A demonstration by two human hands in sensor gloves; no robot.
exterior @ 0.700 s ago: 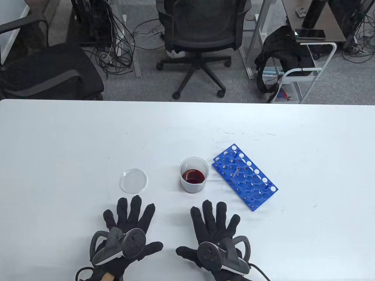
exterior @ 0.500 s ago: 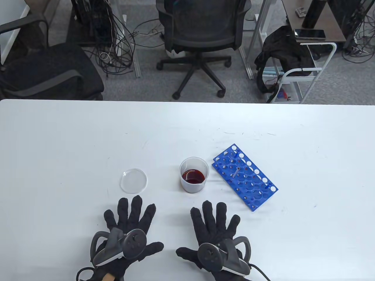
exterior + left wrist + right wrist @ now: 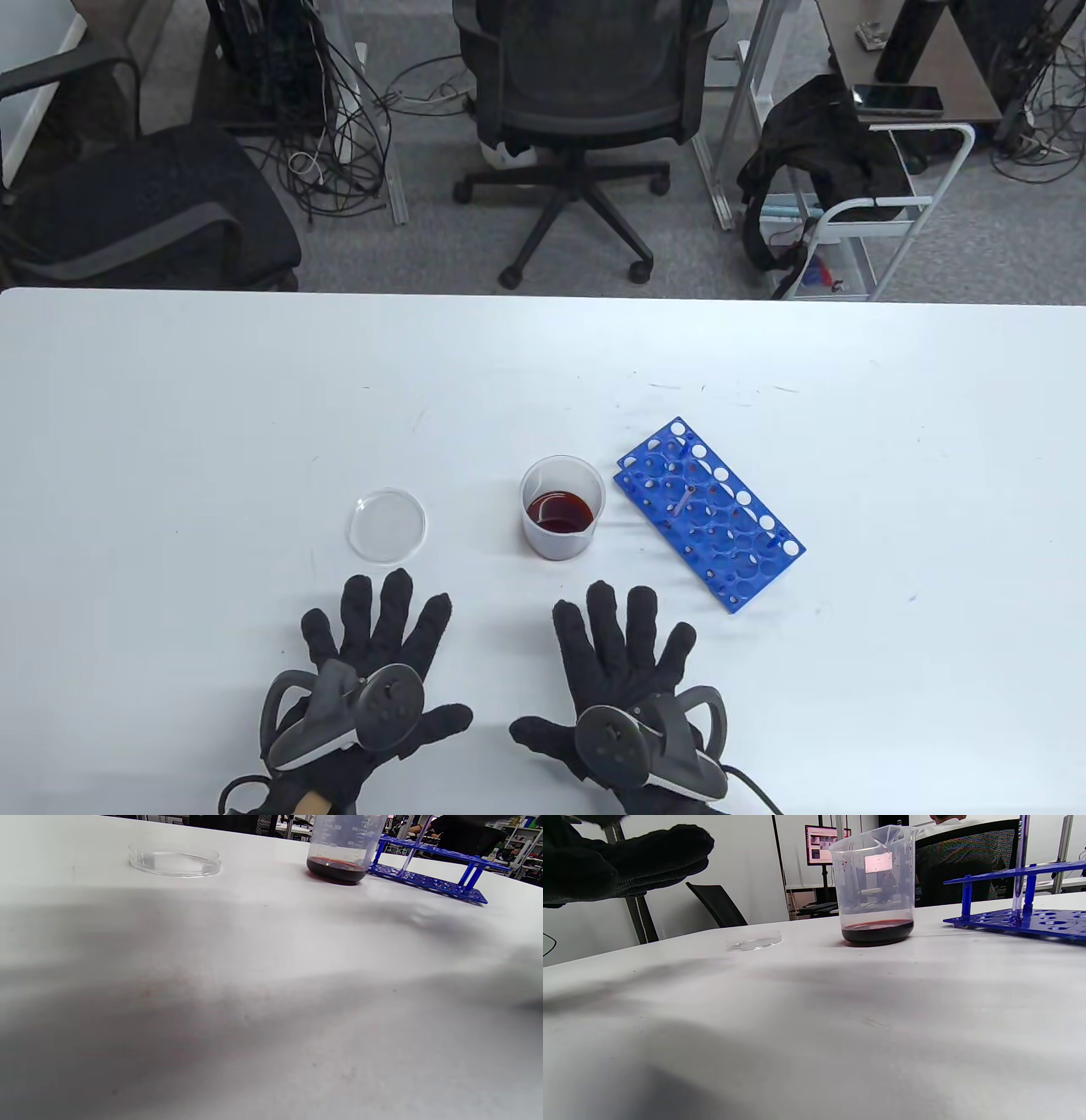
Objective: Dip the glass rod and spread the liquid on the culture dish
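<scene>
Hands, left hand (image 3: 373, 654) and right hand (image 3: 624, 658), spread empty on surface (image 3: 170, 441). I risk tipping beaker (image 3: 562, 518) reaching for glass rod (image 3: 684, 500) in rack (image 3: 709, 513).

We see both gloved hands spread flat, fingers splayed, at the near edge of the white table (image 3: 170, 407): left hand (image 3: 373, 662), right hand (image 3: 624, 671). Beyond them stand the clear culture dish (image 3: 387, 525), the beaker (image 3: 562, 508) of dark red liquid, and the blue rack (image 3: 709, 513) holding the glass rod (image 3: 684, 501).
</scene>
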